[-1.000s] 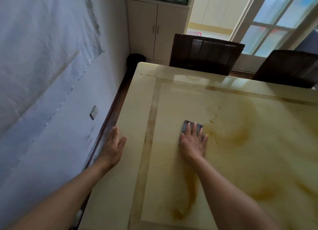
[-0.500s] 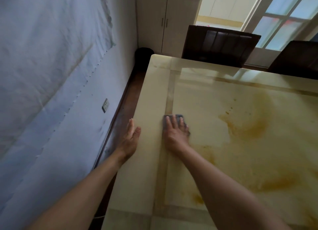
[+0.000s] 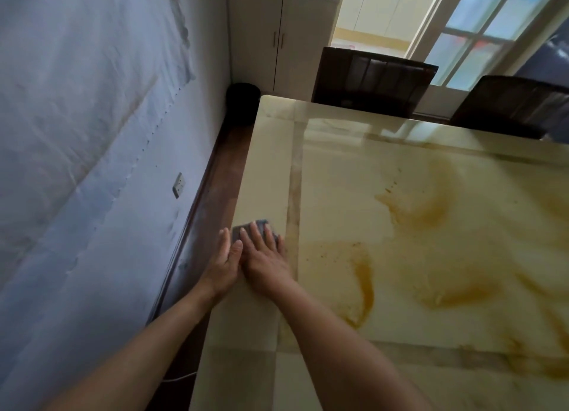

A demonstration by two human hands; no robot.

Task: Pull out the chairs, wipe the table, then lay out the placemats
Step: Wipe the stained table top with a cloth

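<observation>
**Hands together at the table's left edge, the right one flat on the cloth.**

Your right hand (image 3: pixel 266 261) presses the grey cloth (image 3: pixel 261 223) onto the table (image 3: pixel 400 256) with straight fingers, on the pale border strip just inside the left edge. Your left hand (image 3: pixel 223 267) lies open along that edge, close beside the right, holding nothing. Risk noted: the cloth sits near the drop into the floor gap (image 3: pixel 212 201) by the wall (image 3: pixel 92 164). An overrun stroke could send it, or swept crumbs, past your left hand and down there. The amber veining may mask specks, so patches could be missed. Two chairs (image 3: pixel 369 81) stand at the far side. No placemats are in view.
</observation>
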